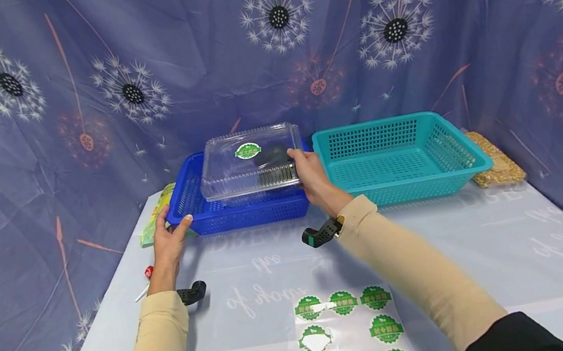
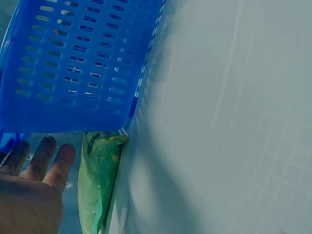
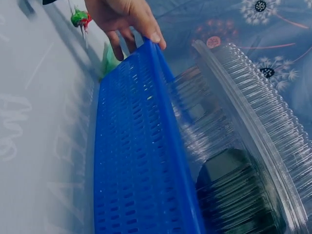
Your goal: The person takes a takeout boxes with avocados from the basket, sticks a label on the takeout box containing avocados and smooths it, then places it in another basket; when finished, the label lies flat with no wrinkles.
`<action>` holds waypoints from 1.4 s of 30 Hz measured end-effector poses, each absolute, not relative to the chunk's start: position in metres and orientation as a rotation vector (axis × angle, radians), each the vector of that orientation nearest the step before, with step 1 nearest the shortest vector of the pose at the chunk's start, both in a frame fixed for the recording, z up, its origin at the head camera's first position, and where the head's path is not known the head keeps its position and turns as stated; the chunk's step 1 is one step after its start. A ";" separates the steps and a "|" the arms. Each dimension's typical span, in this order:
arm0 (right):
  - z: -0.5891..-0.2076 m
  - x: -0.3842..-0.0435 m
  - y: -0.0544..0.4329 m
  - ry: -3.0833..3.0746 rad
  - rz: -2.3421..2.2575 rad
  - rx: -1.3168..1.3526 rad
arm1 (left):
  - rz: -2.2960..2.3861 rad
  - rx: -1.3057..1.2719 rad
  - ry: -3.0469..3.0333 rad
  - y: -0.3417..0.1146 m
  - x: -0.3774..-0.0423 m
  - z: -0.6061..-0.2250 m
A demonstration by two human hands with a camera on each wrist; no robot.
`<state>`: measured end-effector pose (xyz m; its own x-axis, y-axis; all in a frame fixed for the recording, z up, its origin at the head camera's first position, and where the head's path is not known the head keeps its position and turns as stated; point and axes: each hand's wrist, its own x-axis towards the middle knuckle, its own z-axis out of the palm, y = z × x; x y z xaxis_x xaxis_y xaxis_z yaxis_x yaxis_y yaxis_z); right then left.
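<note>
My right hand point(image 1: 310, 172) grips the right side of a clear plastic food box point(image 1: 228, 175), lidded and tilted, over the blue basket point(image 1: 249, 217). A green-and-white round sticker point(image 1: 247, 151) is on the lid. Through the plastic shows a dark rounded shape point(image 3: 226, 190); what it is I cannot tell. At the basket's front left corner my left hand point(image 1: 167, 244) holds the rim, thumb on top and fingers outside, as the right wrist view shows. Much of the basket's inside is hidden by the box.
A teal basket point(image 1: 412, 189) stands to the right, beside a bag of yellowish grains point(image 1: 496, 158). A green-yellow packet point(image 1: 155, 221) lies left of the blue basket, a red-topped small item point(image 1: 149, 272) nearer. In front lies a sheet of green stickers point(image 1: 350, 335) with a gap in its middle.
</note>
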<state>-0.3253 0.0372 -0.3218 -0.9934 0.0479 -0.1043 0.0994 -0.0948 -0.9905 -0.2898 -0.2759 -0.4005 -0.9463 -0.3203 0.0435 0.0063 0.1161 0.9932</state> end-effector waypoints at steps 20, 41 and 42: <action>-0.334 -0.344 0.016 2.338 -1.973 0.277 | -1.920 0.300 -2.151 -0.280 -0.292 -0.403; -0.335 -0.346 0.014 2.404 -1.640 0.205 | -1.898 0.325 -2.179 -0.279 -0.289 -0.402; -0.335 -0.346 0.014 2.403 -1.633 0.193 | -1.898 0.333 -2.182 -0.279 -0.289 -0.401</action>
<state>-0.3462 0.0141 -0.3352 -0.9652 -0.0198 -0.2609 0.2353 0.3705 -0.8985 -0.2886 -0.2786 -0.4014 -0.9478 -0.3180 0.0244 -0.0200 0.1356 0.9906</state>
